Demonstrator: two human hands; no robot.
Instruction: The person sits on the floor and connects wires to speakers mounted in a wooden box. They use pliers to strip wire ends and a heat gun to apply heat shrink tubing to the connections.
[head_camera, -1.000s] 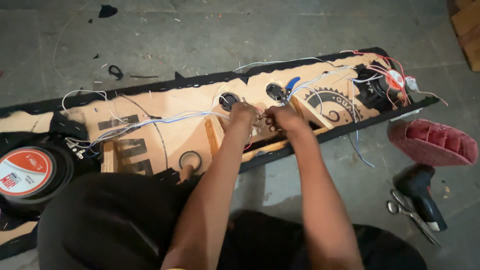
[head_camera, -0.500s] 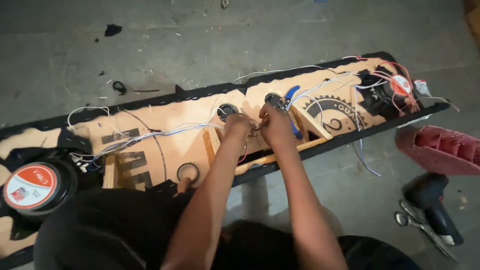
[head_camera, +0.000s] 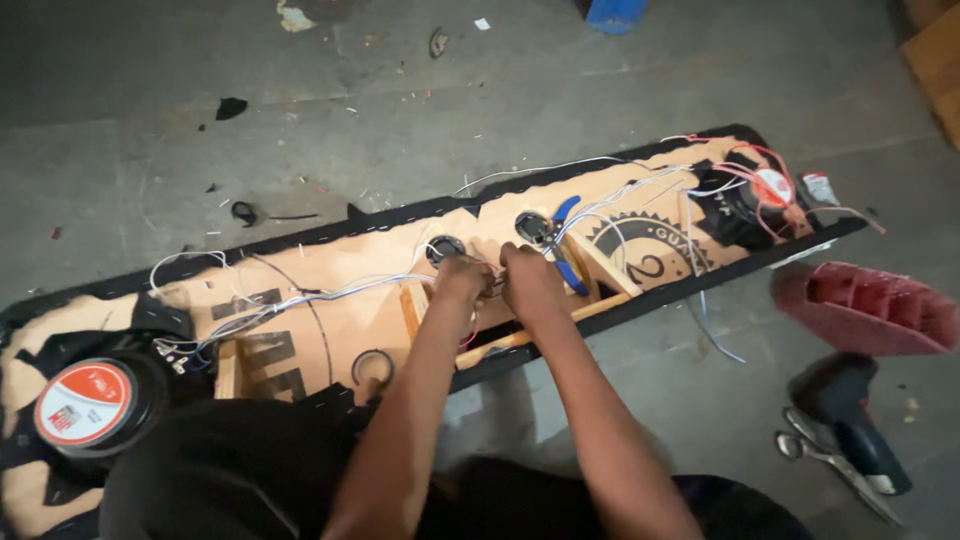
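Head view. Both hands meet over the middle of the board (head_camera: 330, 300), a long wooden panel edged in black, lying flat on the concrete floor (head_camera: 400, 110).

Left hand (head_camera: 462, 277): fingers curled together, tips pinching at the thin wires (head_camera: 300, 297) in the board's central recess.

Right hand (head_camera: 530, 283): fingers bunched, touching the left hand's fingertips; whether it grips a wire or a small part I cannot tell, the knuckles hide it.

Just beyond the right hand lie blue-handled pliers (head_camera: 562, 245), not held. Far to the left hand's side sits a round speaker (head_camera: 85, 403) with an orange cap; far to the right hand's side a second speaker (head_camera: 752, 195) with red leads.

Progress (judgement): both speakers appear seated and wires already run along the board; the middle joint is in hand, and loose wire ends trail off the far edge.

Board long axis: runs left-near to right-far across the view, right end angled away from the person.

Off to the right hand's side, on the floor: drill (head_camera: 850, 415), scissors (head_camera: 830, 470), red tray (head_camera: 870, 305).
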